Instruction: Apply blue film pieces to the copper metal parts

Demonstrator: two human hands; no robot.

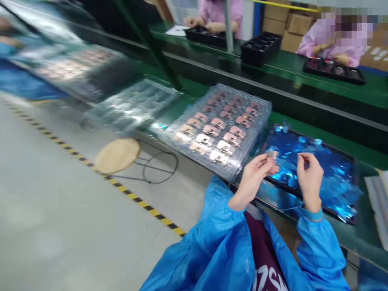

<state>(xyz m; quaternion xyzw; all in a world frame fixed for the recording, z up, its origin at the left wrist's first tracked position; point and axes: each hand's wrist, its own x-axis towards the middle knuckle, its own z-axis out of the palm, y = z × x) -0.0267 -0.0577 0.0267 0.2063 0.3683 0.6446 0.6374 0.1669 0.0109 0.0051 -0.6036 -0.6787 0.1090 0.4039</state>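
Evidently the left hand (256,173) holds the small pinkish part (274,161), which is raised just to the right of the clear tray (262,117). Thumb and fingers pinch it near one side, perhaps so that most of it stays exposed and within reach of the other hand. The right hand (311,173), farther right of the clear tray, has its thumb and fingertips drawn together; whether anything thin is caught between them, I cannot tell.

On the table (194,91), the rows of similar parts (212,127) in the clear tray are spaced out, probably so that they do not knock or scratch one another. A dark tray (351,218) sits close on the clear tray's right, beneath both hands, likely to keep its loose heap of blue film pieces (285,141) together and near. Left of the clear tray lies another transparent tray (142,101).

As for looks, the held part is pale copper-pink with a greyish upper end and an irregular outline; finer detail is too small to read. Those in the clear tray look notched, the nearer ones glaring almost white under the light.
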